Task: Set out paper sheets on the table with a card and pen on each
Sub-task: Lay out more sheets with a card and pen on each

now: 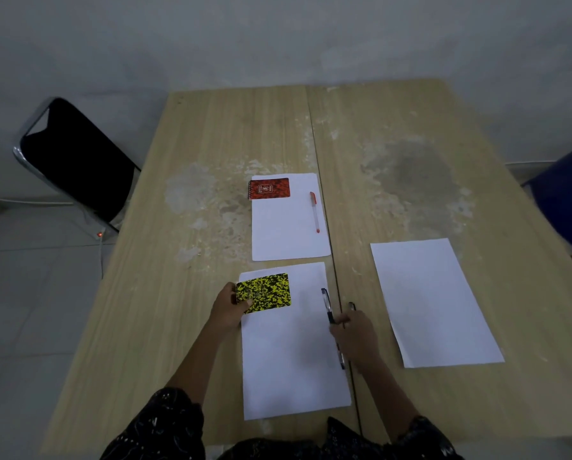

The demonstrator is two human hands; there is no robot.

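Right of the right hand [354,333] a bare paper sheet [434,300] lies flat, open bench [497,227] around it. Ahead of the left hand [226,310], a red notebook [269,188] and red pen [315,212] sit on the far sheet [288,234].

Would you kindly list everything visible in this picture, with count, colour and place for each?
table: one, light wood, two joined tops, under everything
paper sheets: three, white; far centre, near centre, right
red card: one, red, top left of far sheet
red pen: one, red and clear, right edge of far sheet
yellow card: one, yellow-black speckled, top left of near sheet
dark pen: one, dark, right edge of near sheet; a possible second tip beside it, unclear
chair: one, black, left of table
blue object: one, blue, right edge, cut off
left hand: pinches the yellow card
right hand: grips the dark pen
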